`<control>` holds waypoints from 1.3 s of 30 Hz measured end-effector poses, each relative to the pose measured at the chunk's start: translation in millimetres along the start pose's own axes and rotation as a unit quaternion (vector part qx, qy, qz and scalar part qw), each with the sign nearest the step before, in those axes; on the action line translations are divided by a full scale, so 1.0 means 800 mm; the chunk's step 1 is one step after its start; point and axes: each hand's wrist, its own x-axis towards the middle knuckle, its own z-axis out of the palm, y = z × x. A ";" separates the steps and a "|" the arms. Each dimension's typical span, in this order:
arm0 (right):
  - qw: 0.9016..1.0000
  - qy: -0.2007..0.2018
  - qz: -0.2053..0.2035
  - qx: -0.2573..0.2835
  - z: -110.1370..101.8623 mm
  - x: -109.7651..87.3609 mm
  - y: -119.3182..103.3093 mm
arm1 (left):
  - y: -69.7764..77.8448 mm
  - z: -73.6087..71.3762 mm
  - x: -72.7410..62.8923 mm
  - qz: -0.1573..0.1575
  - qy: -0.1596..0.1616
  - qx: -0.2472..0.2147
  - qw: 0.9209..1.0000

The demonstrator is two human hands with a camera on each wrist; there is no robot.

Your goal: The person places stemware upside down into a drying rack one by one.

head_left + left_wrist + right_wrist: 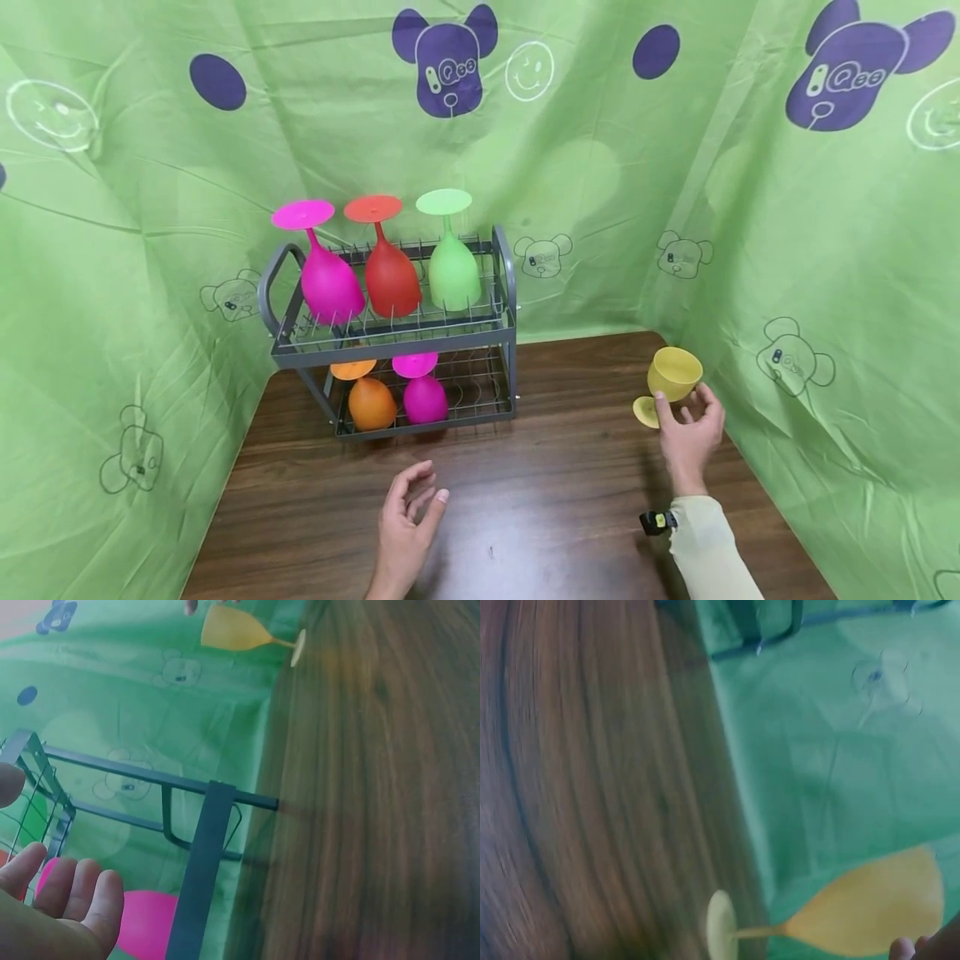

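A yellow goblet (673, 373) stands upright toward the back right of the table, its round foot (647, 412) at the lower left of the bowl in the head view. Spread around the near side of its bowl is my right hand (690, 429), thumb to the left and fingers to the right. Fingertips show beside the bowl (870, 907) in the right wrist view; firm contact is not plain. My left hand (408, 521) hovers over the table before the rack, palm turned inward and fingers loosely bent, holding nothing.
A grey two-tier rack (405, 340) stands at the back left. Upside-down goblets in magenta (330, 283), red (393, 279) and light green (454, 271) fill its top tier. Below sit an orange goblet (372, 405) and another magenta goblet (425, 400). Green cloth (592, 250) walls the wooden table (525, 508).
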 end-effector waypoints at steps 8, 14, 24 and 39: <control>1.000 0.008 0.017 -0.011 0.011 0.032 0.036 | -0.002 0.007 -0.009 -0.018 -0.026 0.006 0.999; 0.999 0.017 0.014 0.025 0.027 0.049 0.053 | -0.005 0.006 -0.013 -0.031 -0.026 0.010 0.999; 1.000 0.019 0.014 0.009 0.032 0.060 0.070 | -0.008 0.000 -0.016 -0.037 -0.022 0.016 0.999; 0.998 0.003 0.015 0.055 0.035 0.055 0.071 | -0.007 -0.003 -0.014 -0.051 -0.018 0.011 0.998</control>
